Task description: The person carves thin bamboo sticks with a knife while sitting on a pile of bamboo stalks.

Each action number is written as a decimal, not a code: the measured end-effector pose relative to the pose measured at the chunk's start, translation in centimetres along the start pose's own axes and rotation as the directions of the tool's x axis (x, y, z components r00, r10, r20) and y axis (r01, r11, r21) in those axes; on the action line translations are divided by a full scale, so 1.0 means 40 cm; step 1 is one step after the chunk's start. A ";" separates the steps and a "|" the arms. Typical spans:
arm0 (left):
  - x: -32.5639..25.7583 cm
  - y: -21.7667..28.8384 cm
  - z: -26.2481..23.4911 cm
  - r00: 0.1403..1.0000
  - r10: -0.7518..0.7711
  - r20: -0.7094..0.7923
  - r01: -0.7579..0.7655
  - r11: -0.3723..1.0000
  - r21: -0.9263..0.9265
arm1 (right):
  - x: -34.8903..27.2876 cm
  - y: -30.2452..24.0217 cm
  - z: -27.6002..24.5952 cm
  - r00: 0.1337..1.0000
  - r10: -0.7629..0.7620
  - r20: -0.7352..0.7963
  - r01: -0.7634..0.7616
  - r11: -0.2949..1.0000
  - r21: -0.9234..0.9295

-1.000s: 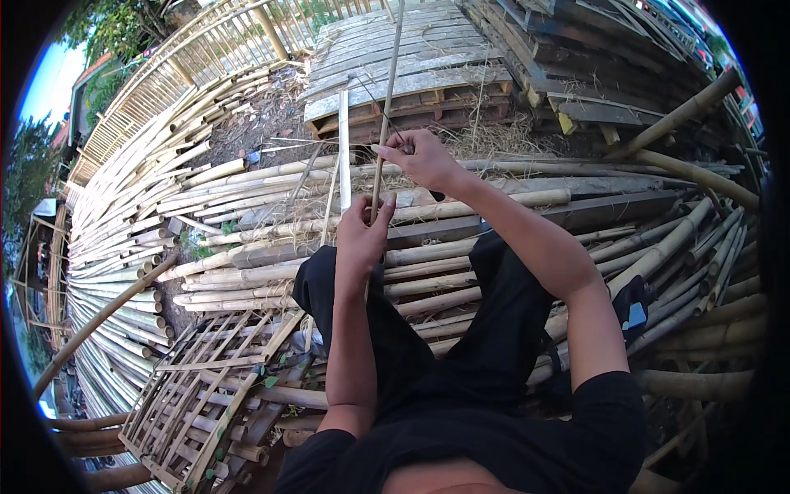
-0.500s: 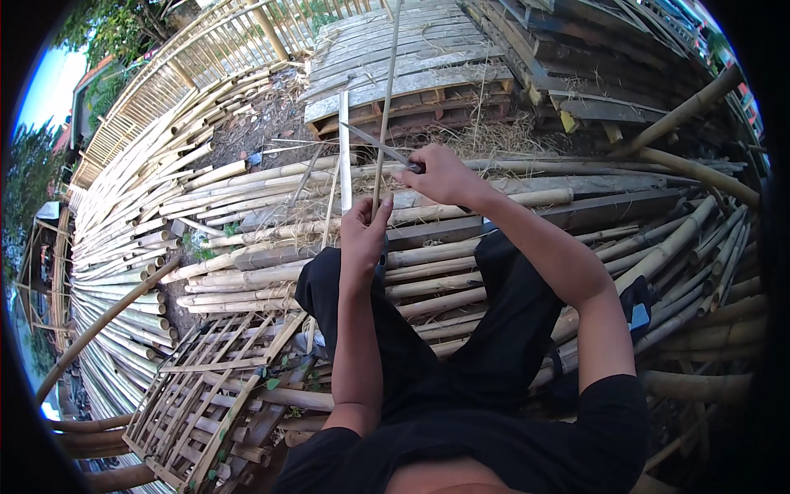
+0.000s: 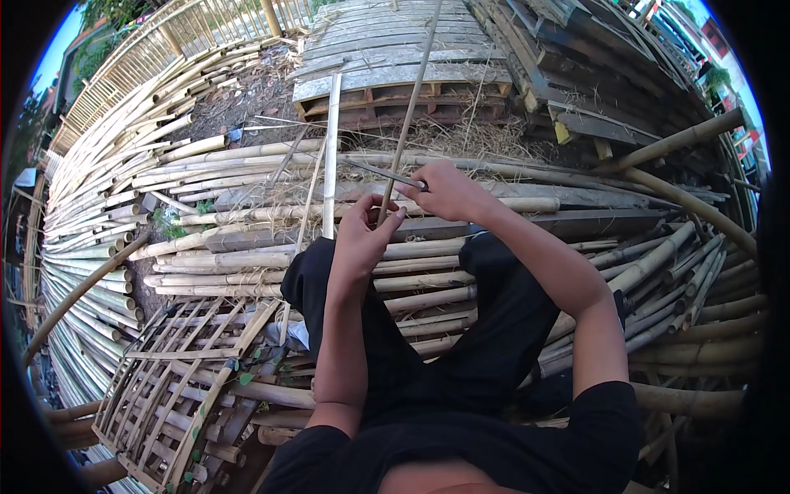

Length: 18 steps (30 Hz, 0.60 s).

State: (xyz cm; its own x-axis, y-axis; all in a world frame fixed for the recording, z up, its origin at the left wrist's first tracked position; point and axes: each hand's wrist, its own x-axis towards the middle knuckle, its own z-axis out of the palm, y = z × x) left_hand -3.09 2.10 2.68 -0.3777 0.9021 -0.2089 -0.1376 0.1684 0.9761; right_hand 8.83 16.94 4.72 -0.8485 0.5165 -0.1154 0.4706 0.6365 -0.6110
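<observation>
A long thin bamboo strip slants up and away from my left hand, whose thumb and fingers are closed round its near end. The handle of a knife is in my right hand, fingers wrapped about it. Its narrow blade points left and crosses the strip just above my left hand; whether the edge cuts into the strip is too small to tell. To the left of that strip, a pale flat bamboo slat stands nearly upright, touched by neither hand.
Bamboo poles lie under and around my legs, with more piled at left. A wooden pallet is ahead, stacked boards at the right. A woven bamboo lattice lies at lower left. A slanted pole juts in at right.
The knife has come nearer to my left hand and its blade lies flatter. The bamboo strip's far end leans further right. The whole view has shifted slightly.
</observation>
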 end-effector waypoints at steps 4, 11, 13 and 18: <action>-0.028 0.018 -0.006 0.998 -0.027 0.053 0.030 0.998 -0.057 | 0.002 -0.017 0.018 0.998 0.028 -0.062 -0.029 0.999 -0.015; -0.029 -0.016 -0.012 0.995 0.086 0.058 -0.079 0.991 -0.112 | -0.009 -0.016 0.053 0.993 -0.027 -0.115 0.017 0.996 -0.091; -0.030 -0.013 0.001 0.993 0.108 0.040 -0.102 0.985 -0.137 | -0.004 -0.031 0.044 0.994 0.108 0.005 -0.108 0.991 -0.080; -0.029 -0.024 0.011 0.994 0.111 -0.002 -0.110 0.988 -0.108 | -0.003 -0.041 0.056 0.995 0.071 -0.067 -0.080 0.984 -0.157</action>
State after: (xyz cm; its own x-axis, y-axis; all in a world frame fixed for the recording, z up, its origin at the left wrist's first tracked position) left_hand -2.12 1.07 2.02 -0.3926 0.9143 -0.0999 -0.1928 0.0243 0.9809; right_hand 7.65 14.57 3.98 -0.7950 0.5973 -0.1055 0.5694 0.6749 -0.4693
